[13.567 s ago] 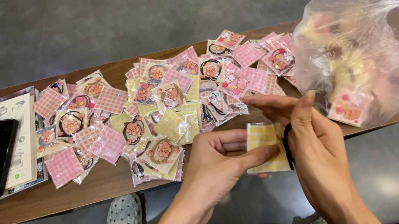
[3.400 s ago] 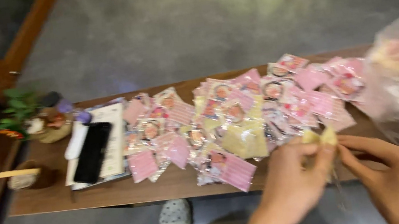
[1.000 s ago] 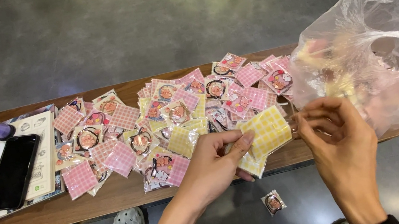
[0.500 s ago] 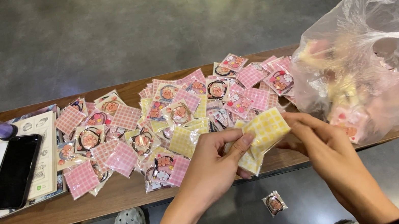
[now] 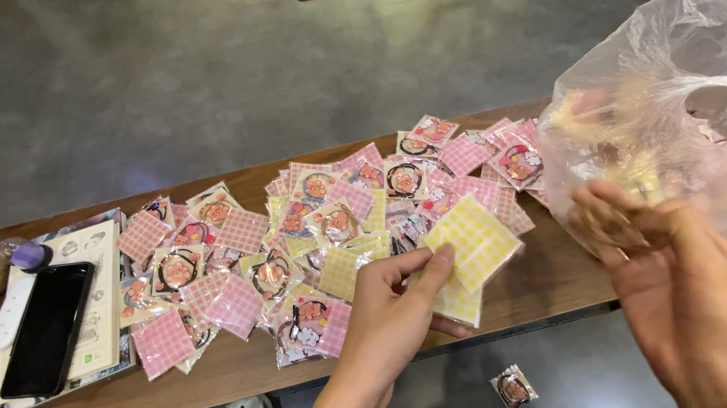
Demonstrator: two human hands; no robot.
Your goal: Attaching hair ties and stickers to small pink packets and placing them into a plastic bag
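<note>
Left hand [image 5: 396, 307] pinches a small stack of yellow gingham square packets [image 5: 473, 250] between thumb and fingers, held over the front edge of the long brown wooden table [image 5: 219, 382], just right of the spread of pink and yellow checked plastic packets with round charms [image 5: 311, 230]. Half a second ago the right hand was at that stack with the left; now the right hand [image 5: 674, 285] has come away and hangs, blurred by motion, in front of the thin clear plastic bag [image 5: 697, 104] of more packets, fingers loosely spread and holding nothing that can be made out. The stack thus rests in the left hand alone, fanned slightly, top packet tilted. One sealed packet with a charm [image 5: 511, 388] lies on the grey floor below the table edge, in the same spot as a second ago. Black smartphone [image 5: 48, 328] lies on a white booklet [image 5: 99, 295] at the table's left end, well apart from both hands.
</note>
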